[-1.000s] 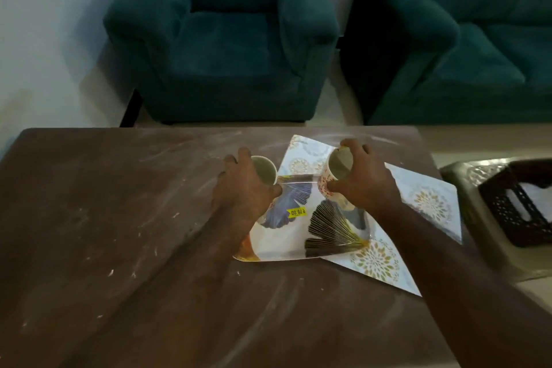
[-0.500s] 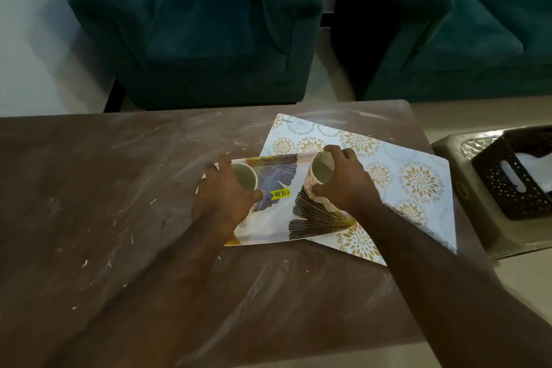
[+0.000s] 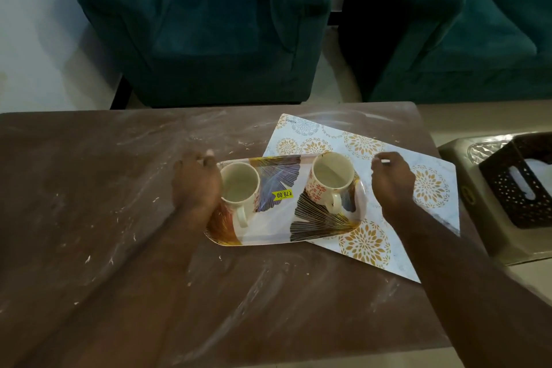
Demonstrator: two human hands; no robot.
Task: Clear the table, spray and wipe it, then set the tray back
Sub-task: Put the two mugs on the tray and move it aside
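Both mugs released; hands now flank the tray.

Left hand (image 3: 195, 185) has left the left mug (image 3: 239, 188), fingers loosely curled, empty, at the tray (image 3: 268, 227) edge. Right hand (image 3: 392, 181) has quit the right mug (image 3: 328, 179), fingers half-open over the placemat (image 3: 430, 185). Tray on table (image 3: 89, 188); lift likely next.

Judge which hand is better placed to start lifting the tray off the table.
Left, probably. The left hand sits against the tray at its left end, beside one mug. The right hand hovers over the placemat, apart from the tray's right rim.
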